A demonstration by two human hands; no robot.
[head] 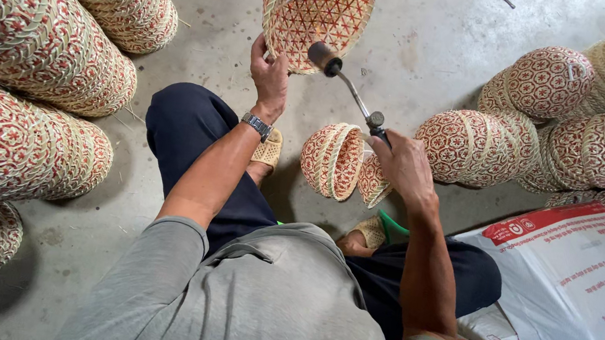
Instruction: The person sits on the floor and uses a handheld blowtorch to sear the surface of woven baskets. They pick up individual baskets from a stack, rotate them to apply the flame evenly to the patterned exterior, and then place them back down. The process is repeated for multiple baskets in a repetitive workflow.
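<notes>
The person sits low over a concrete floor with both hands raised in front of the knees. The left hand is clamped on the rim of a woven basket, tilted so that its open mouth faces the person and the red-and-natural lattice of the inside shows. The right hand is closed around the grip of a hand torch, whose dark nozzle sits just at the lower rim of the basket, at or very near the weave; no flame can be made out. The basket appears light and fairly stiff, a thin strip weave that would flex under a hard squeeze and could scorch or fray, so the bound rim, where the left hand already has it, is judged the soundest place to hold. Two small baskets lie on their sides on the floor between the person's feet, just below the torch hand. Long stacks of nested baskets lie on the left, and further stacks crowd the right, with a printed white sack at the lower right close to the right elbow. Open room is limited to the bare strip of floor straight ahead and above the basket; sideways movement of either arm is bounded by the stacks, and the torch shaft has little clearance from the small baskets beneath it.
</notes>
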